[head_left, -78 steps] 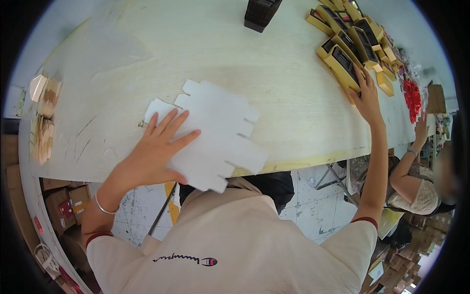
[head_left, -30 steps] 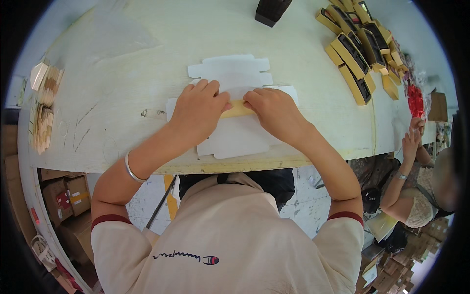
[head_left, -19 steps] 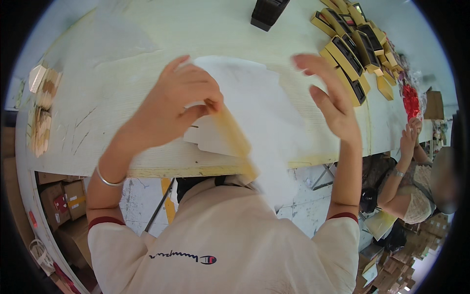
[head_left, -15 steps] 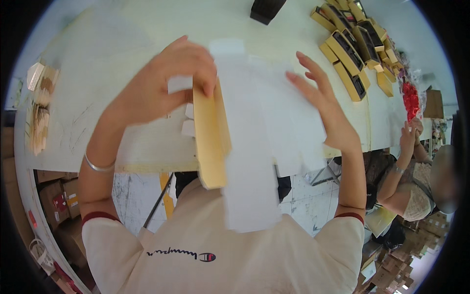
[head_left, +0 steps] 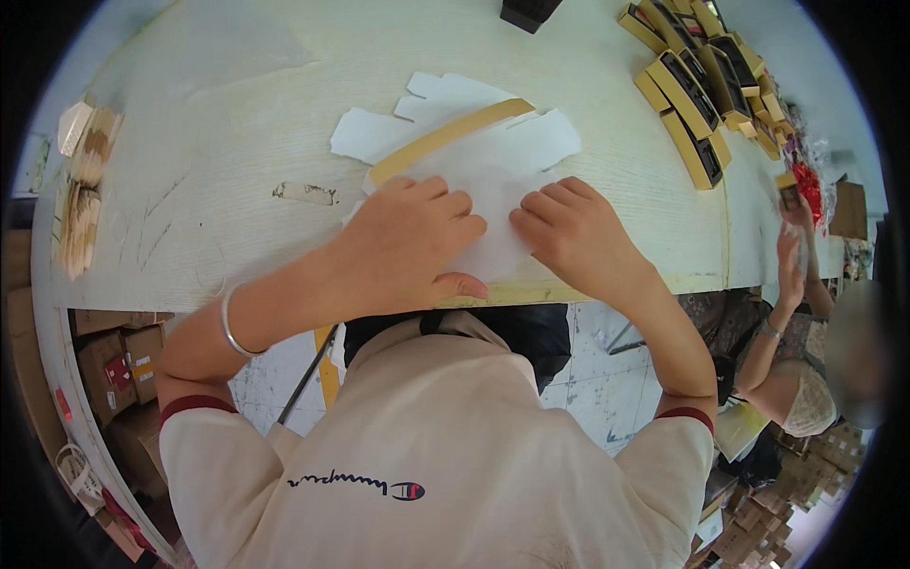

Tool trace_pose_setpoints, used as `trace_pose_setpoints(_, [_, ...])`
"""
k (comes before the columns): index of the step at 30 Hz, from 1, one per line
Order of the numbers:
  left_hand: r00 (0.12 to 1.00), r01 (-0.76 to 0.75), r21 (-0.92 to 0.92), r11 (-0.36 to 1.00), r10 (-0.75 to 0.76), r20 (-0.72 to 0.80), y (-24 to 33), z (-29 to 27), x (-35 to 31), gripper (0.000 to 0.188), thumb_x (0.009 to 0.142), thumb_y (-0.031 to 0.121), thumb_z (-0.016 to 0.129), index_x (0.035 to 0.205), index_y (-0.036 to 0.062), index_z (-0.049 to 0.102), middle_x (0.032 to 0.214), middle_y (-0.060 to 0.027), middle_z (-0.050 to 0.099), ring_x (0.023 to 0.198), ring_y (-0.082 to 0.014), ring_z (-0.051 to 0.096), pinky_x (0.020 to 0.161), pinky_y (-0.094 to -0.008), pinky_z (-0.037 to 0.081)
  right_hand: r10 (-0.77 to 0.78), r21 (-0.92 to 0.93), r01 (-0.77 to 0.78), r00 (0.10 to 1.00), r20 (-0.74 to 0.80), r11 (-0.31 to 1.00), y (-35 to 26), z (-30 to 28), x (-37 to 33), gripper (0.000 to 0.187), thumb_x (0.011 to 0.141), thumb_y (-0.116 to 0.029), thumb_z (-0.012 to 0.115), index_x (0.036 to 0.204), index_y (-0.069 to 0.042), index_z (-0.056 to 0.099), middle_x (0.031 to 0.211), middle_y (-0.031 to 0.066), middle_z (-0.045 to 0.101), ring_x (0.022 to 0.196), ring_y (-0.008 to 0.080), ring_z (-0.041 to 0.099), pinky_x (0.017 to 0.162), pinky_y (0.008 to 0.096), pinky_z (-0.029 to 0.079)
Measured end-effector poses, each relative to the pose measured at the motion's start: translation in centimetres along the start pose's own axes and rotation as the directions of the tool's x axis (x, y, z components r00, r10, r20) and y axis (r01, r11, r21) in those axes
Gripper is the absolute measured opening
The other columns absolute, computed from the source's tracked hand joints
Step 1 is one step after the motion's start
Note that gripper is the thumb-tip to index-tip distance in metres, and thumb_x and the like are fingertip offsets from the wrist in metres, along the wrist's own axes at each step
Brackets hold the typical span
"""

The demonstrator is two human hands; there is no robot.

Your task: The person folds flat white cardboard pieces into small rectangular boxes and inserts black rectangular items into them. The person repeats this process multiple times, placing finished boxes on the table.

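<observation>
A flat box blank (head_left: 502, 156), white on its upper face with one slanting gold strip (head_left: 450, 139) and flaps at its ends, lies on the table before me. Over its near left part rests my left hand (head_left: 408, 245), fingers curled down on the card and thumb stretched toward the table edge. On the near right side my right hand (head_left: 576, 232) has its fingers curled against the card. Both hands hide the blank's near part, and the fingertips are out of sight.
Gold boxes with dark insides (head_left: 692, 114) are piled at the far right. Stacked folded card pieces (head_left: 81, 228) stand at the left edge. A black block-shaped thing (head_left: 529, 13) sits at the far side. A co-worker's hand (head_left: 789, 261) shows at right, near red wrapping (head_left: 806, 185).
The blank, raised and blurred before with gold card in my left hand, now lies flat on the table. Both hands have come down and inward onto it.
</observation>
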State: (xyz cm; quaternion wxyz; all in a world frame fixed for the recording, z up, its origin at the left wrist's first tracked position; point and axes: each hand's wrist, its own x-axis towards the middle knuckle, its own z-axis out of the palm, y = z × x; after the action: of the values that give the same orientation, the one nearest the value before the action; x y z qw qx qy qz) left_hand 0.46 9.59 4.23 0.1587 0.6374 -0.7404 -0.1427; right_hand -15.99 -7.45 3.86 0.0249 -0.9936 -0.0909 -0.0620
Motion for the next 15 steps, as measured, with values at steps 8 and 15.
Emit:
trace_pose_setpoints(8, [0.956,0.185,-0.306,0.934,-0.243,-0.164,-1.5,1.2,0.4,0.025,0.082,0.01,0.064,0.105,0.0053,0.057,0.081,-0.0096,0.063,0.066,-0.025,0.059,0.065,-0.0336,0.048,0.351,0.5,-0.447,0.894,0.278,0.742,2.1,0.3,3.6,0.034,0.069,-0.021,0.078,0.094,-0.005,0.063,0.072,0.009,0.058,0.073,0.0268,0.058,0.068,0.0359,0.045])
trace_pose_setpoints(15, [0.94,0.318,-0.57,0.758,-0.329,0.087,-3.9,1.0,0.9,0.029,0.085,0.001,0.058,0.112,0.0073,0.047,0.071,-0.0042,0.055,0.064,-0.0103,0.052,0.06,-0.0243,0.04,0.092,0.13,-0.055,0.952,-0.293,0.99,1.2,1.8,1.8,0.033,0.074,-0.019,0.072,0.103,-0.008,0.06,0.11,0.0131,0.057,0.099,0.027,0.056,0.081,0.0363,0.045])
